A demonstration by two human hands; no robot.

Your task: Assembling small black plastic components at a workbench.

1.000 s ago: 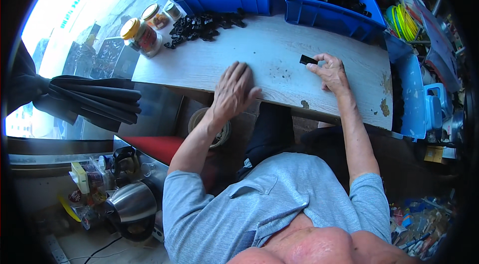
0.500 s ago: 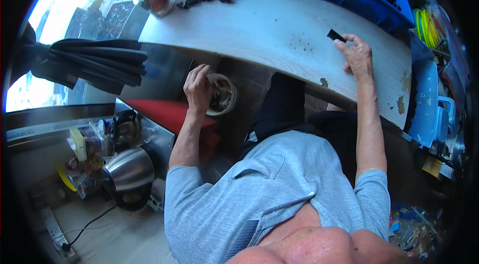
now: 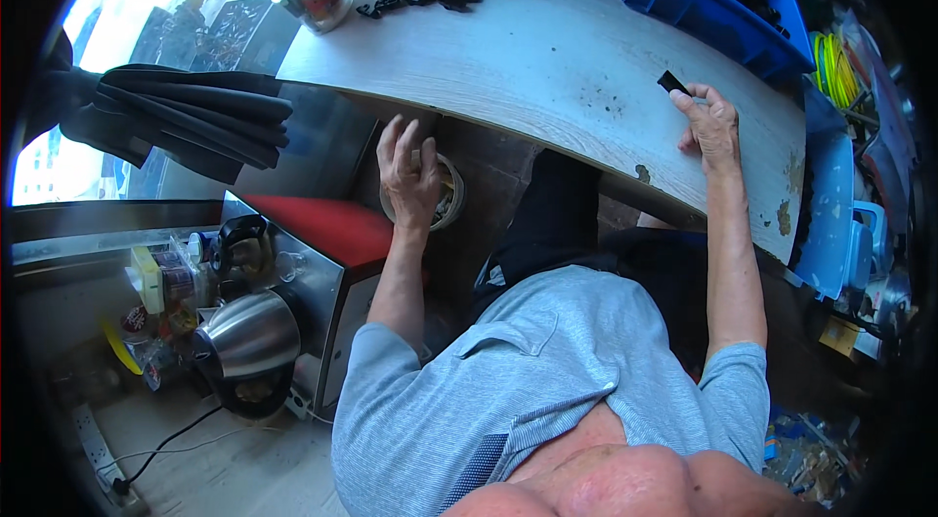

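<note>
right hand [image 3: 711, 131], grip clamped on small black piece [image 3: 671, 82], above pale table [image 3: 518, 53], left hand [image 3: 408, 187], grip apart, near round bucket [image 3: 460, 193]

Seen from above, the person's torso [image 3: 557, 361] fills the area around 5 o'clock, with both bare forearms reaching up the view, the hands well apart. The left hand [image 3: 410, 180] lies just off centre toward 10 o'clock; its fingers [image 3: 389, 141] are parted, loosely bent and directed roughly at 12, its grip slack. The left forearm [image 3: 401, 282] rises from a bent elbow, leaning slightly toward 12:30. The right hand [image 3: 711, 126] is out at 2 o'clock, thumb [image 3: 682, 100] and index finger pinched together toward 10, the other fingers curled in. The right forearm [image 3: 733, 263] runs nearly straight toward 12.
</note>
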